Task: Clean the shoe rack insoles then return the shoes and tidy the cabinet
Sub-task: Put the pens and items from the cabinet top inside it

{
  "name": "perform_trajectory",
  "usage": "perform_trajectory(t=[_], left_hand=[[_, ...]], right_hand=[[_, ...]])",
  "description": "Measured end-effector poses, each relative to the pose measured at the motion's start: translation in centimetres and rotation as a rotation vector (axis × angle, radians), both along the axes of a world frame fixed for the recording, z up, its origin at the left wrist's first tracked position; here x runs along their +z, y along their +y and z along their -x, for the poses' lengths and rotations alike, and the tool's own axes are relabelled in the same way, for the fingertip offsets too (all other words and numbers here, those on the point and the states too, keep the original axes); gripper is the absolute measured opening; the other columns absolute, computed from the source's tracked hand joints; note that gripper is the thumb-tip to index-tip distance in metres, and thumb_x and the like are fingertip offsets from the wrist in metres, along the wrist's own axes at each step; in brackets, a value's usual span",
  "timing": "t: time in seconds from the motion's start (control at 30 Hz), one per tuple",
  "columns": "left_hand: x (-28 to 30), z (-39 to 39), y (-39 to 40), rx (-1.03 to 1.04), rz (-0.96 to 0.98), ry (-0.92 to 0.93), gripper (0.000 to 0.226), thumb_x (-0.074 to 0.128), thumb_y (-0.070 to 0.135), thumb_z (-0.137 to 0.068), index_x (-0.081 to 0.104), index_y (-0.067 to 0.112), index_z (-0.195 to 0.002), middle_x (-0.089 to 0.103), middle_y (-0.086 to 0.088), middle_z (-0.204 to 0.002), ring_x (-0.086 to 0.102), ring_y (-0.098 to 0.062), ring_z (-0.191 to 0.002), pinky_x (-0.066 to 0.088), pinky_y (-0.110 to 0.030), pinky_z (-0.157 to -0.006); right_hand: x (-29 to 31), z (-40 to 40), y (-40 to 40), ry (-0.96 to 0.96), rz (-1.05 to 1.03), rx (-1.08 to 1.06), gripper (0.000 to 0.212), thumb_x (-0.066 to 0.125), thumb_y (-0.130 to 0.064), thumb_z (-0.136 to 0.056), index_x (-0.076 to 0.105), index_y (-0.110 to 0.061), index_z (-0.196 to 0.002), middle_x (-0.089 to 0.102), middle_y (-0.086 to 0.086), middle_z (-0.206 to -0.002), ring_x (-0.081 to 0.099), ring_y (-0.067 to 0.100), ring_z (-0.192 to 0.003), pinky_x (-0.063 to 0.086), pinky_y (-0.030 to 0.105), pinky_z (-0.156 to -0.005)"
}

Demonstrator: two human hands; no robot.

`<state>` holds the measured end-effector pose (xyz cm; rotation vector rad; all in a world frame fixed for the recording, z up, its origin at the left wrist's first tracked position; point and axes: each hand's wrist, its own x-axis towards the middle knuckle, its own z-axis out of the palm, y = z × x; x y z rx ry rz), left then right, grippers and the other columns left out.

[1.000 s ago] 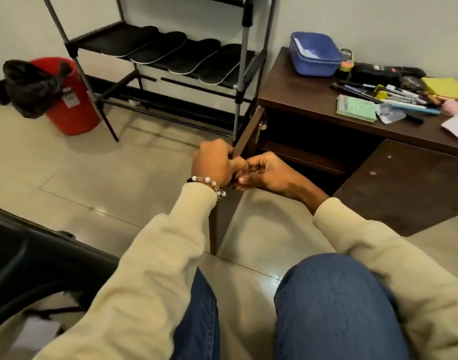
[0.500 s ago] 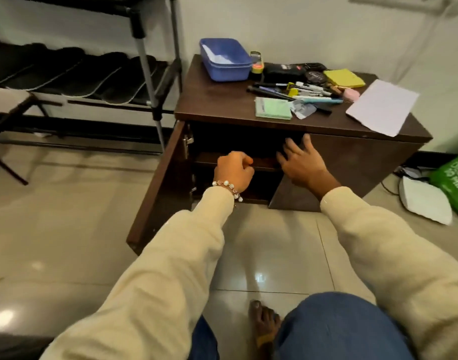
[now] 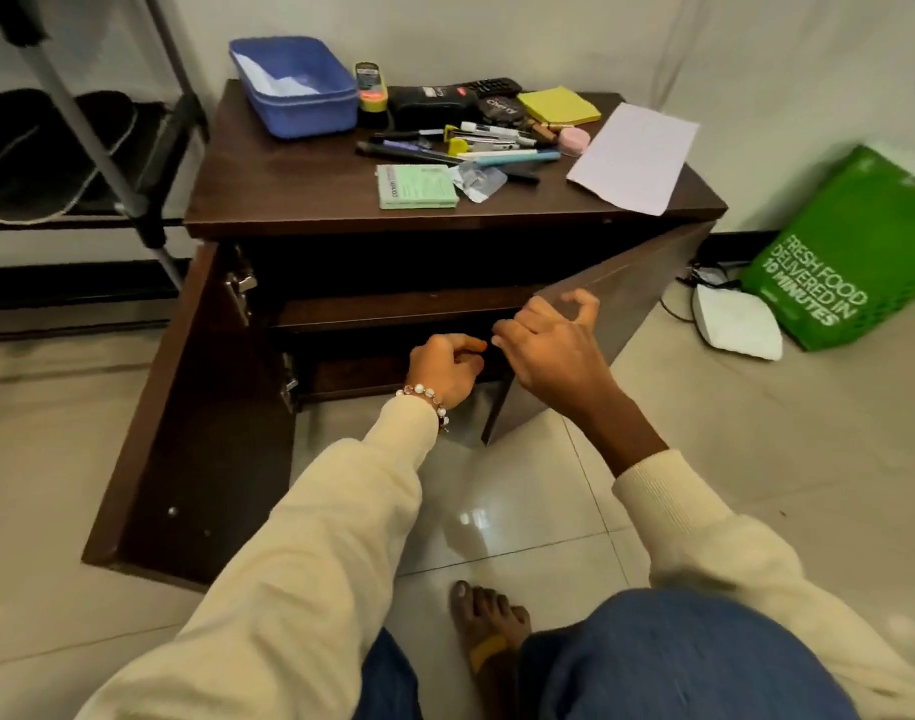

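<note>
The dark brown cabinet (image 3: 341, 200) stands against the wall with both doors swung open. Its left door (image 3: 185, 459) reaches out over the floor. My right hand (image 3: 549, 350) is at the free edge of the right door (image 3: 637, 298), fingers curled round that edge. My left hand (image 3: 445, 371) hovers in front of the dark lower shelf (image 3: 393, 309), fingers curled, with nothing visible in it. The cabinet's inside is too dark to read. Black insoles (image 3: 55, 148) lie on the metal shoe rack (image 3: 107, 148) at the far left.
The cabinet top carries a blue tub (image 3: 299, 96), pens (image 3: 476, 148), a green notepad (image 3: 416, 187), yellow sticky notes (image 3: 559, 106) and a white sheet (image 3: 632, 158). A green bag (image 3: 850, 257) and a white device (image 3: 736, 324) sit on the floor at right. My bare foot (image 3: 489, 626) is below.
My view swung right from the rack to the cabinet. The right door has swung further open with my right hand on it. My left hand left the left door and moved toward the shelf.
</note>
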<state>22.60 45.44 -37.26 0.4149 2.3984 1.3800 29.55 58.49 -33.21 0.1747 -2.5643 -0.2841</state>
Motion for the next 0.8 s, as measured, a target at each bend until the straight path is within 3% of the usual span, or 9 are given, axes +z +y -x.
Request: perform_trajectory(t=[0.1,0.17,0.27,0.3,0.37,0.4,0.47,0.6,0.8], left_hand=[[-0.1,-2.1,2.1,-0.160,-0.055,-0.052,0.068,0.055,0.003,-0.091,0.029,0.023,-0.150,0.050,-0.009,-0.141,0.050,-0.021,-0.127,0.040,-0.024,-0.103],[-0.7,-2.3,2.7,-0.160,-0.276,-0.147,0.077,0.044,-0.018,-0.087,0.017,0.015,-0.151,0.034,-0.011,-0.151,0.044,-0.020,-0.131,0.047,-0.021,-0.093],[-0.4,-3.0,4.9,-0.282,-0.418,-0.117,0.085,0.029,-0.031,-0.079,0.011,0.014,-0.149,0.025,0.000,-0.149,0.057,-0.022,-0.115,0.047,-0.008,-0.069],[0.0,-2.7,5.7,-0.178,-0.427,-0.119,0.082,0.030,-0.028,-0.080,0.013,0.015,-0.148,0.035,-0.003,-0.145,0.061,-0.021,-0.107,0.048,-0.009,-0.071],[1.3,-1.2,7.0,0.222,-0.399,-0.119,0.065,0.036,-0.015,-0.084,0.030,0.016,-0.140,0.064,-0.007,-0.113,0.065,-0.024,-0.101,0.049,-0.019,-0.082],[1.6,-0.1,7.0,0.359,-0.340,-0.090,0.056,0.039,-0.009,-0.086,0.037,0.015,-0.136,0.068,-0.007,-0.101,0.064,-0.026,-0.103,0.045,-0.021,-0.083],[1.3,1.5,6.4,0.412,-0.229,-0.001,0.054,0.045,-0.004,-0.086,0.039,0.012,-0.138,0.062,-0.010,-0.111,0.058,-0.027,-0.111,0.042,-0.023,-0.086],[0.1,3.7,6.8,0.217,-0.210,-0.015,0.073,0.045,-0.010,-0.085,0.027,0.015,-0.150,0.030,-0.011,-0.150,0.039,-0.026,-0.135,0.036,-0.037,-0.111],[-0.9,5.7,6.8,0.087,-0.300,-0.092,0.090,0.059,-0.013,-0.081,0.015,0.022,-0.151,0.035,-0.009,-0.146,0.042,-0.028,-0.130,0.041,-0.047,-0.107]], right_hand=[[0.1,-3.1,2.1,-0.072,0.100,-0.184,0.023,0.057,-0.025,-0.092,0.066,-0.011,-0.108,0.064,0.008,-0.087,0.061,0.029,-0.085,0.028,0.040,-0.083],[0.2,-4.4,3.7,-0.126,0.338,-0.299,0.034,0.049,-0.031,-0.097,0.060,-0.010,-0.122,0.064,0.010,-0.101,0.059,0.028,-0.097,0.031,0.040,-0.089],[1.4,-5.9,5.4,0.073,0.606,-0.272,0.028,0.054,-0.029,-0.095,0.064,-0.009,-0.112,0.064,0.009,-0.096,0.060,0.027,-0.089,0.043,0.042,-0.081],[1.5,-6.2,5.6,0.073,0.633,-0.256,0.026,0.055,-0.030,-0.095,0.065,-0.010,-0.110,0.064,0.007,-0.094,0.059,0.025,-0.088,0.044,0.042,-0.080],[1.3,-6.6,6.0,0.033,0.659,-0.243,0.025,0.055,-0.032,-0.095,0.066,-0.014,-0.107,0.063,0.003,-0.094,0.057,0.020,-0.089,0.042,0.040,-0.082],[1.1,-6.6,6.2,0.018,0.669,-0.247,0.025,0.054,-0.033,-0.095,0.066,-0.014,-0.107,0.063,0.002,-0.095,0.057,0.019,-0.090,0.043,0.041,-0.083],[0.9,-6.0,6.4,-0.013,0.720,-0.245,0.027,0.054,-0.033,-0.095,0.066,-0.012,-0.107,0.065,0.004,-0.099,0.057,0.020,-0.093,0.045,0.046,-0.086],[0.3,-3.9,5.9,-0.124,0.747,-0.227,0.029,0.052,-0.033,-0.096,0.065,-0.011,-0.110,0.065,0.006,-0.104,0.056,0.021,-0.098,0.045,0.048,-0.088],[-0.5,-2.7,5.7,-0.150,0.806,-0.174,0.027,0.054,-0.031,-0.095,0.066,-0.012,-0.109,0.065,0.005,-0.100,0.057,0.019,-0.094,0.049,0.046,-0.084]])
